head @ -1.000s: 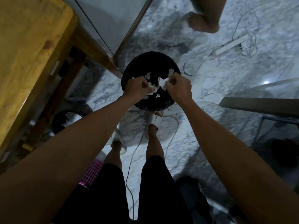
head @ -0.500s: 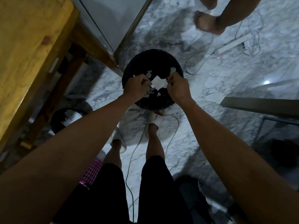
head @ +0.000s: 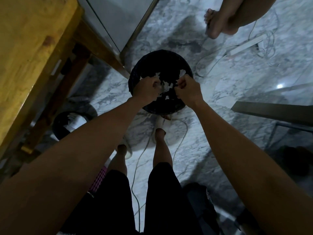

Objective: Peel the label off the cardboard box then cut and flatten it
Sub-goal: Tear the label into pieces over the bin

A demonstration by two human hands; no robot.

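Note:
Both my hands hover over a round black waste bin [head: 169, 56] on the marble floor. My left hand [head: 146, 89] and my right hand [head: 188, 89] are closed, each pinching white label paper [head: 166, 86] that shows between them. Several torn white scraps [head: 166, 97] lie inside the bin below. The cardboard box is not in view.
A yellow wooden table [head: 25, 56] stands at the left, with a second dark bin [head: 71, 123] under it. A white power strip [head: 245, 45] and cables lie on the floor at the back right. Another person's bare foot [head: 218, 22] is at the top right. A grey metal frame [head: 271, 112] sits at the right.
The paper piece held whole between my hands half a second ago now looks smaller and torn. My hands stay over the bin. The other person's foot has shifted rightward.

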